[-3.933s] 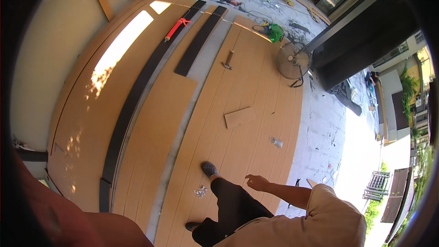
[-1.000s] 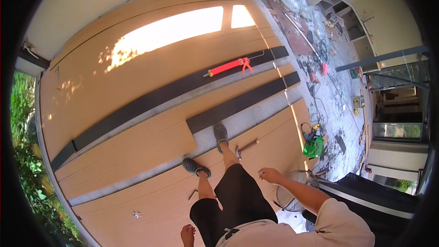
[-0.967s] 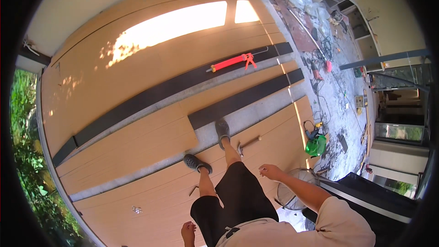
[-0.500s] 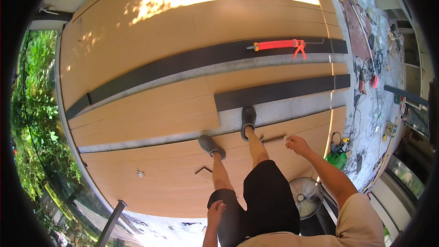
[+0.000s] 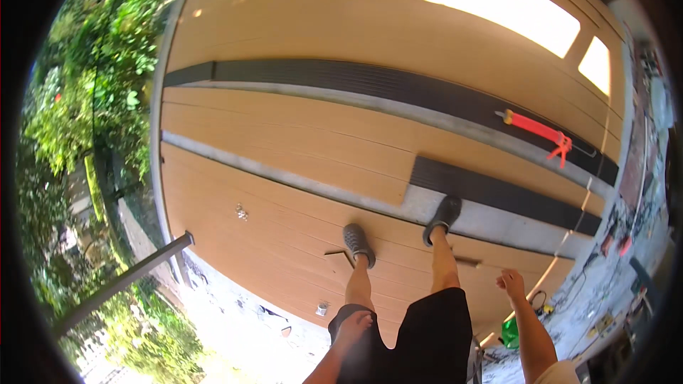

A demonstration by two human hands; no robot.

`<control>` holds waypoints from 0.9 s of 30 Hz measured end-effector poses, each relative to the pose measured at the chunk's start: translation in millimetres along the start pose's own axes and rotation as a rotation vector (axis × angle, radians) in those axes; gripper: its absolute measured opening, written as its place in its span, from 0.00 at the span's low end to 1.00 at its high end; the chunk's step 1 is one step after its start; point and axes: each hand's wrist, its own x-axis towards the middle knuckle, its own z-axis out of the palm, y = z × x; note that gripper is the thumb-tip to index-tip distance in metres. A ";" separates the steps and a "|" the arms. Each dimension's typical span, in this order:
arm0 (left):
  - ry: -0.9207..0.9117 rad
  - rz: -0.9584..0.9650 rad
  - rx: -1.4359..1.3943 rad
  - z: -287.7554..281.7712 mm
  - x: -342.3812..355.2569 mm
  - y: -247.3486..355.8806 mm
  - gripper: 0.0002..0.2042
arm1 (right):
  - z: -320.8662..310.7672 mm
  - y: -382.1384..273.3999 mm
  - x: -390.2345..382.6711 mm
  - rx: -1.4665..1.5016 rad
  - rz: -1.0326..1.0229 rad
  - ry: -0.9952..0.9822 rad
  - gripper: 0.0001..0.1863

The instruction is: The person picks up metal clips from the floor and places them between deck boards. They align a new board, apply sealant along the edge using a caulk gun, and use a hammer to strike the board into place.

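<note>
My left hand (image 5: 353,326) is beside my left thigh, over the black shorts (image 5: 434,327), its fingers curled in. My right hand (image 5: 510,284) hangs out to the right above the tan decking (image 5: 306,206), fingers bent together. Whatever either hand may hold is too small or hidden to make out. Closest to the right hand on the deck is a short dark bar (image 5: 467,262). A thin dark L-shaped piece (image 5: 340,253) lies by my left shoe (image 5: 358,242). My right shoe (image 5: 444,217) is at a grey gap beside a short dark grey board (image 5: 505,195).
An orange caulking gun (image 5: 537,129) lies on the long dark grey board (image 5: 341,78). Small silvery pieces (image 5: 242,211) sit in a pile at left, with another small silvery item (image 5: 322,308) near the deck edge. A post (image 5: 128,284) and greenery (image 5: 135,50) border the left. A green object (image 5: 510,333) stands lower right.
My view has swung to the left, so the deck now appears tilted and shifted right. My right hand has drawn back from the short bar. The caulking gun stays on the board.
</note>
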 end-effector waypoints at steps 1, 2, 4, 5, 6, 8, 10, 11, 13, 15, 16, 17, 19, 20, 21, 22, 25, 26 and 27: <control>0.042 0.006 0.003 -7.6 0.9 7.1 0.18 | 7.7 -1.3 -9.7 0.009 0.062 0.002 0.15; 0.079 0.107 0.054 -19.1 0.4 13.3 0.17 | 16.2 -3.5 -18.8 0.028 0.064 -0.002 0.14; 0.148 0.205 0.093 -43.6 5.8 -5.2 0.17 | 45.8 -6.2 -35.7 -0.021 0.118 -0.010 0.13; 0.131 0.223 -0.032 -56.2 22.3 -30.8 0.17 | 57.8 1.1 -41.2 0.010 0.127 -0.032 0.12; 0.092 0.244 -0.154 -65.2 35.7 -49.7 0.17 | 59.3 13.2 -49.8 0.038 0.143 -0.034 0.11; 0.139 0.368 0.002 -89.8 32.7 -34.0 0.17 | 56.3 34.1 -85.8 0.135 0.209 -0.037 0.08; 0.182 0.444 0.028 -134.9 69.1 -74.5 0.18 | 95.5 61.4 -118.8 0.179 0.178 0.023 0.13; 0.190 0.485 0.217 -156.8 95.0 -98.8 0.19 | 84.9 92.0 -120.9 0.172 0.268 -0.055 0.10; 0.250 0.385 0.247 -203.0 113.5 -99.0 0.20 | 85.1 134.8 -130.1 -0.046 0.266 -0.119 0.12; 0.251 0.340 0.056 -256.3 152.5 -107.1 0.17 | 80.8 159.4 -107.4 -0.562 -0.013 -0.222 0.15; 0.295 0.363 0.061 -293.9 178.8 -139.2 0.16 | 119.7 148.1 -87.2 -0.482 0.043 -0.163 0.14; 0.363 0.373 0.054 -327.7 202.7 -172.3 0.14 | 153.1 132.3 -69.4 -0.401 0.098 -0.094 0.14; 0.411 0.327 -0.025 -387.4 264.6 -223.5 0.11 | 208.7 79.3 -42.3 -0.286 0.150 0.015 0.16; 0.419 0.297 -0.029 -412.7 296.9 -245.7 0.10 | 216.0 77.9 -18.9 -0.303 0.053 0.038 0.15; 0.522 0.302 0.067 -442.0 326.7 -286.5 0.09 | 234.6 76.1 10.1 -0.335 0.008 0.002 0.14; 0.570 0.275 0.124 -464.3 355.9 -312.2 0.08 | 247.7 74.2 38.8 -0.382 0.021 -0.012 0.14; 0.625 0.256 0.421 -504.8 449.1 -348.2 0.10 | 255.0 94.5 140.0 -0.548 0.014 -0.018 0.13; 0.658 0.216 0.431 -518.8 465.6 -356.5 0.11 | 276.5 96.0 168.7 -0.632 0.020 -0.042 0.14; 0.677 0.193 0.432 -530.2 488.8 -365.0 0.12 | 276.3 98.4 195.7 -0.599 -0.014 -0.072 0.14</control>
